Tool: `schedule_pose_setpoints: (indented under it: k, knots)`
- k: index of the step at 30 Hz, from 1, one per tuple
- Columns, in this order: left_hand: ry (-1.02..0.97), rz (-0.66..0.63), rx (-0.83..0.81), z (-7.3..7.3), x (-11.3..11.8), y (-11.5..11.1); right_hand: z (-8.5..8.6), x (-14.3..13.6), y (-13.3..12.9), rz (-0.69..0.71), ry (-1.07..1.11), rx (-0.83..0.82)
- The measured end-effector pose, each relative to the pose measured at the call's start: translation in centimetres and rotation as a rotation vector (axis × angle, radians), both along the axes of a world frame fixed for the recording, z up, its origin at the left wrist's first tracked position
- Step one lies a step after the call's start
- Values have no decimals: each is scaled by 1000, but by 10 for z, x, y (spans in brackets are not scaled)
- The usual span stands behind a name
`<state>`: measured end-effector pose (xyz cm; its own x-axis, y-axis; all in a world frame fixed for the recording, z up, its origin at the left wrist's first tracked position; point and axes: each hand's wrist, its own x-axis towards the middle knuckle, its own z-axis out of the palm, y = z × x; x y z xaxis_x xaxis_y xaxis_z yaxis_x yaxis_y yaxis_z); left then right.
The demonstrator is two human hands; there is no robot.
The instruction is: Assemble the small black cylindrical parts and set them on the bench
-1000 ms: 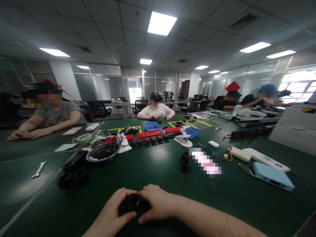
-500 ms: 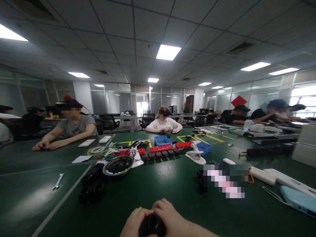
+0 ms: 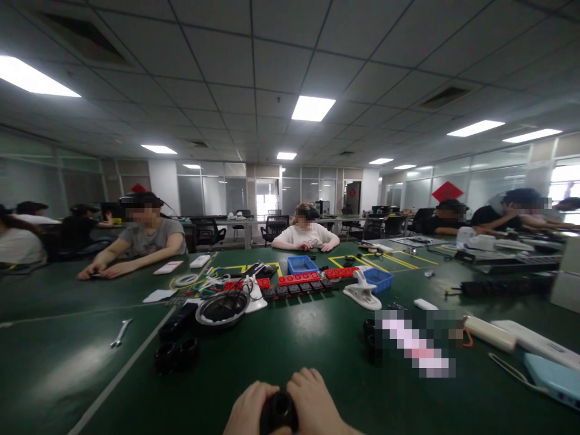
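At the bottom middle, a black part with a round opening (image 3: 281,412) is gripped between both of my hands, its opening facing up toward me. My left hand (image 3: 248,406) wraps its left side, fingers bent over the top. On the opposite side my right hand (image 3: 312,400) closes round it with fingers pressed together. The lower end of the part is cut off by the frame edge. Further left on the table lies a pair of black round parts with openings (image 3: 176,355), similar in look.
A metal bowl (image 3: 223,323) stands ahead, left of a white clamp (image 3: 362,291) and red socket strips (image 3: 299,278). Blue bins (image 3: 302,260) sit behind. A wrench (image 3: 121,334) lies left; a light-blue case (image 3: 553,376) lies right. Other people sit round the table.
The view has tilted up and turned slightly left, so the table things appear lower and further right. Both hands keep hold of the black part; the right forearm shows less.
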<state>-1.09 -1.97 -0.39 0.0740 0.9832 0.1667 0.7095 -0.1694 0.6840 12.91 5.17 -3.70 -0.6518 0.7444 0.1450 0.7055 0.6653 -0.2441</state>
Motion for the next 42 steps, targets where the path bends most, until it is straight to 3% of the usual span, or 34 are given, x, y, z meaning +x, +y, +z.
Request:
schedule_pose_setpoints:
  k: [2,5,7,10,14,18,21,24,30,34,36,40,42]
  knots:
    - [-11,-32,8,3,0,-2,8,7,-5,45,51,-20]
    - [-39,-130,28,5,-4,-4,17,23,-2,269,127,-180]
    - [-52,-188,25,4,-8,-5,18,32,4,411,102,-309]
    - [-46,-212,-10,3,-9,-7,14,38,12,478,116,-364]
    - [-52,-103,-40,4,-1,-11,8,29,8,396,217,-270]
    - [8,92,-41,9,10,-14,6,13,-4,153,140,-79]
    - [26,74,-53,11,9,-11,6,7,-7,63,34,6]
    - [-17,9,-2,8,3,-6,5,10,-1,191,80,-21]
    - [-57,-162,54,-9,-9,2,29,30,12,505,106,-405]
    - [-27,-159,113,-17,-10,1,39,31,10,624,202,-428]
    - [7,-143,103,-15,-8,-2,32,26,7,587,250,-354]
    - [46,-20,54,-2,0,-10,11,12,-3,230,196,-163]
    - [35,15,33,3,3,-13,7,10,-7,127,138,-104]
